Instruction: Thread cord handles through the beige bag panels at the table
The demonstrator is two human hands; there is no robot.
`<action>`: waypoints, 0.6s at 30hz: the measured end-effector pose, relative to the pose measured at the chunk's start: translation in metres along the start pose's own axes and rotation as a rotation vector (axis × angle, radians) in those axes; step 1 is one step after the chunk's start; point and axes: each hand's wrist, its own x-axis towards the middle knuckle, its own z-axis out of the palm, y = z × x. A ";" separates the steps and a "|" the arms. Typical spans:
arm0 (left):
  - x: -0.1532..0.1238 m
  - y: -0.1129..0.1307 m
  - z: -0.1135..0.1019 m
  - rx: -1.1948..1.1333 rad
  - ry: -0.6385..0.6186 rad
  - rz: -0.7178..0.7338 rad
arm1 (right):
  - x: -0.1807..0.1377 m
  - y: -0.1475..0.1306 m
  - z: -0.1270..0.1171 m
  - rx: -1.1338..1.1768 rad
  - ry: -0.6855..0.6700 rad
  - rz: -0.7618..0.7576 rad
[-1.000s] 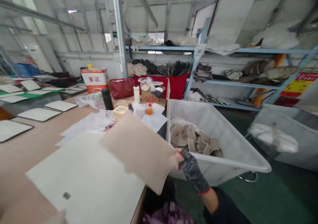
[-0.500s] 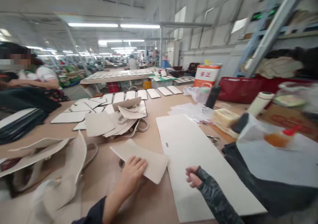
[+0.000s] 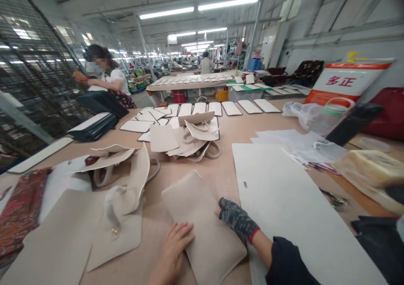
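Note:
A beige leather panel with rounded corners lies flat on the brown worktable in front of me. My left hand, bare, rests on the panel's near left edge with fingers spread. My right hand, in a dark patterned fingerless glove, presses on the panel's right edge. Neither hand lifts it. To the left lies a cream handbag body with a gold clasp. A large white sheet lies to the right of the panel.
A pile of cream bag pieces with handles sits further back, with rows of white-edged panels behind. A plastic bag, dark bottle and papers are at right. A seated person works at far left beside black stacks.
One second ago my right hand held the beige panel up beside a white bin; the view then swung left to the table. Now the panel lies flat under both hands.

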 end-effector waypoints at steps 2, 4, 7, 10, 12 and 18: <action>0.001 0.003 0.002 -0.055 0.013 -0.161 | -0.005 -0.005 0.002 0.053 -0.002 0.029; 0.009 0.008 0.001 -0.088 0.031 -0.308 | -0.011 -0.015 0.001 0.172 -0.008 0.011; 0.031 0.019 -0.003 -0.162 0.127 -0.496 | -0.022 -0.037 -0.007 0.389 -0.094 -0.067; 0.060 0.033 -0.008 -0.356 0.184 -0.674 | -0.032 -0.058 -0.016 0.526 -0.201 -0.085; 0.079 0.044 -0.010 -0.557 0.151 -0.778 | -0.037 -0.068 -0.018 0.590 -0.225 -0.071; 0.104 0.065 -0.010 -1.057 0.090 -1.092 | -0.041 -0.076 -0.012 0.676 -0.283 -0.047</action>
